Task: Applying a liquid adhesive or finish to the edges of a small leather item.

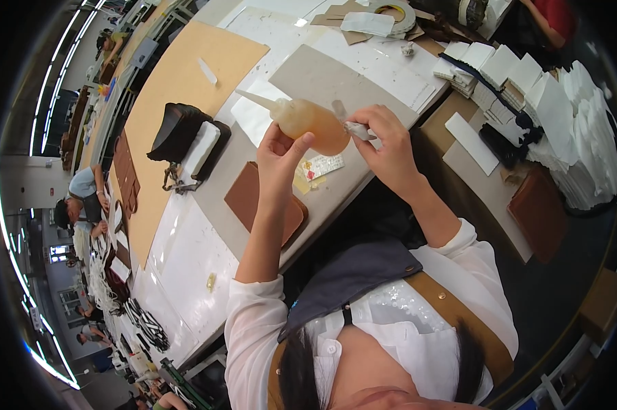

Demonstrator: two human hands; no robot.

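Note:
My left hand [281,157] is wrapped round a translucent squeeze bottle [317,127] with amber liquid inside. The bottle lies tilted in the air above the table, its long pointed nozzle [256,100] toward the far left. At its base end, my right hand [390,147] pinches a crumpled white wad [360,130], like tissue or cloth, close against the bottle. Whether the wad touches the bottle I cannot tell. Below my hands, a brown leather piece [242,196] and a small printed packet [321,166] rest on a grey board [221,179].
Left of the bottle stands a black leather bag [179,130] with white padding. A tan sheet [206,42] covers the table beyond. Stacked white pieces [553,116] and a brown leather panel [537,208] are at the right. A tape roll [401,15] lies at the back. Other people work at the far left.

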